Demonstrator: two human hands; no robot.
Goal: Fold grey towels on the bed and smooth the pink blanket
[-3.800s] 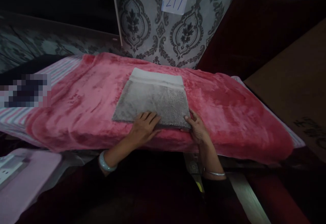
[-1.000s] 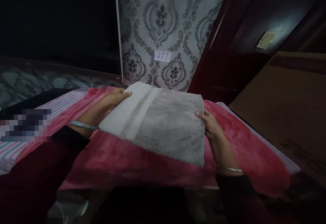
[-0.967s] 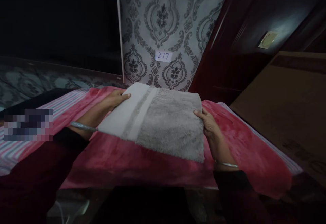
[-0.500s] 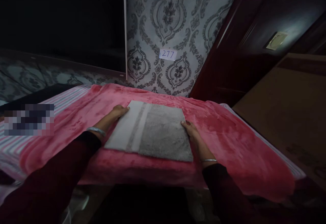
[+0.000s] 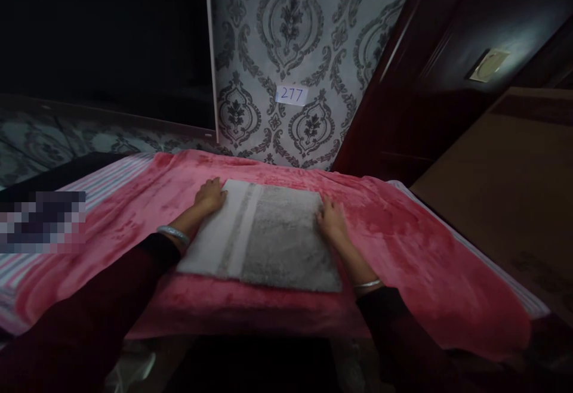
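A folded grey towel (image 5: 290, 238) with a white band and a thin grey stripe at its left part lies flat on a pink plush blanket (image 5: 385, 250). My left hand (image 5: 210, 195) is at the towel's far left corner, thumb against the edge and fingers stretched forward over the blanket. Along the right edge rests my right hand (image 5: 332, 220), its fingers extended forward and its thumb beside the towel. Neither hand appears to grip the cloth.
Striped cloth (image 5: 120, 178) shows under the blanket at the left. A dark screen (image 5: 107, 41) stands behind, beside patterned wallpaper with a "277" label (image 5: 291, 95). A large cardboard box (image 5: 505, 184) is at the right.
Both hands have loosened from the towel's side edges, and their fingers now stretch forward. The towel lies lower against the blanket, and the view has shifted slightly.
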